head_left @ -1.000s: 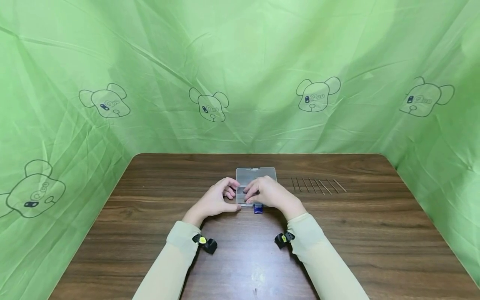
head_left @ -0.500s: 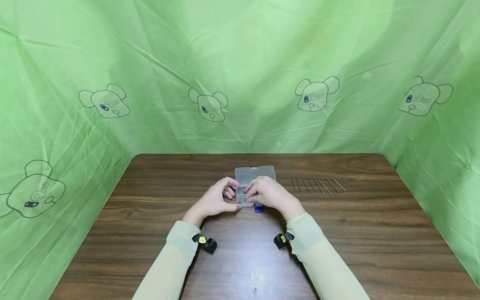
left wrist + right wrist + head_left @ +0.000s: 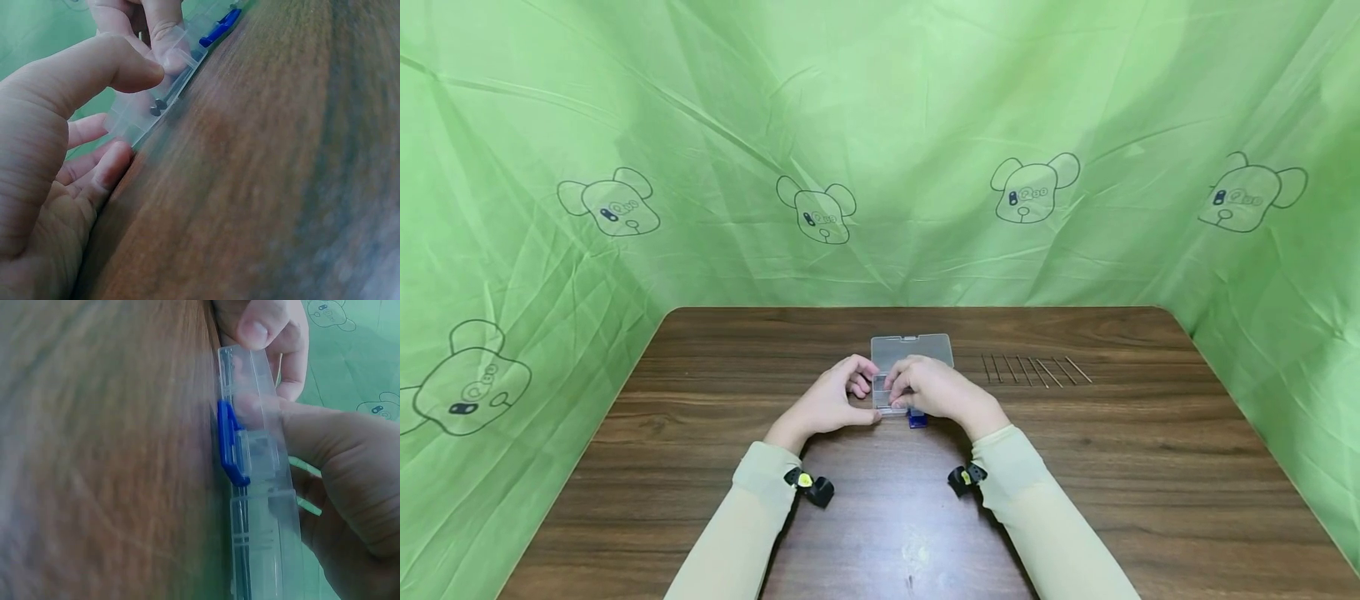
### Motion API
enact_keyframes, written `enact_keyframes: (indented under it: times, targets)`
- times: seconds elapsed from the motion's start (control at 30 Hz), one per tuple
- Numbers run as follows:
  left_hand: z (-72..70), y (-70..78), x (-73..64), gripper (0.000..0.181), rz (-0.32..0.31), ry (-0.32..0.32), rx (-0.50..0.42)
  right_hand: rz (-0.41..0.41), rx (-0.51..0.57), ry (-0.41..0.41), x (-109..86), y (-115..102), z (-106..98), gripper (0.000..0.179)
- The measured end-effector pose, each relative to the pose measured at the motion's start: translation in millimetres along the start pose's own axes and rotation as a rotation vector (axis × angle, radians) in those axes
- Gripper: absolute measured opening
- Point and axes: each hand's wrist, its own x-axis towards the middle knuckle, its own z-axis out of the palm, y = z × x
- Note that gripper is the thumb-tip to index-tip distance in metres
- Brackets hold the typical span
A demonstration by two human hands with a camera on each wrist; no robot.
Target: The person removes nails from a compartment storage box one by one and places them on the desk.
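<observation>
Head view, clock face laid over the clear plastic box [image 3: 887, 411]. Box sits on the dark wood-grain tabletop [image 3: 910, 517], near its far edge; lid [image 3: 910, 348] open at twelve, blue latch [image 3: 917, 420] at about five. Left hand [image 3: 829, 398] at eight to nine, thumb at the near corner, other fingers curved about the left end: a loose grip on the box. Right hand [image 3: 943, 390] at three to four, fingers bent down over the compartments. Row of nails [image 3: 1024, 371] at three, side by side, well apart from the left hand. Green curtain [image 3: 880, 167] printed with bear heads beyond. Pale sleeves [image 3: 730, 525] on both arms; a black wrist device [image 3: 822, 490] at each cuff.

Left wrist view, clock face on the frame. Left hand at nine, thumb over the box, fingers behind its end. Two dark nail heads [image 3: 155, 111] visible inside the box at ten to eleven. Blue latch near twelve to one. Right fingertips at eleven, reaching into the box.

Right wrist view. Box runs along the right from one to five; blue latch at three, hanging open. Left thumb touches the box's far end at one. Right thumb lies inside the wall; cannot tell whether the right grip pinches anything.
</observation>
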Motion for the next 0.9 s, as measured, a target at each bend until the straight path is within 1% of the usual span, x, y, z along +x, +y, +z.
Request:
enact_keyframes:
  times: [0.17,0.3,0.43,0.5,0.63,0.77,0.9]
  targets:
    - [-0.1,0.7,-0.4,0.064,-0.003,0.000,-0.012,-0.019,-0.007,-0.033,1.3,-2,-2,0.007]
    - [1.1,0.3,-1.1,0.066,-0.002,0.010,-0.014,-0.019,-0.003,-0.040,1.6,-4,-2,0.006]
    - [2.6,0.1,-1.7,0.067,0.005,0.018,-0.018,-0.032,-0.017,-0.010,2.8,-7,-1,0.005]
    - [2.8,-0.3,-1.6,0.068,0.009,0.019,-0.028,-0.048,-0.044,0.016,4.1,-10,0,0.005]
    - [2.2,1.1,-1.1,0.070,0.013,0.024,-0.042,-0.034,-0.054,0.055,5.8,-16,2,0.004]
    - [1.8,3.7,-0.8,0.066,0.009,0.017,-0.023,-0.002,-0.014,0.055,5.9,-20,2,0.003]
    - [1.9,4.0,-0.5,0.063,0.013,-0.001,-0.004,-0.011,0.000,0.034,5.8,-21,2,0.006]
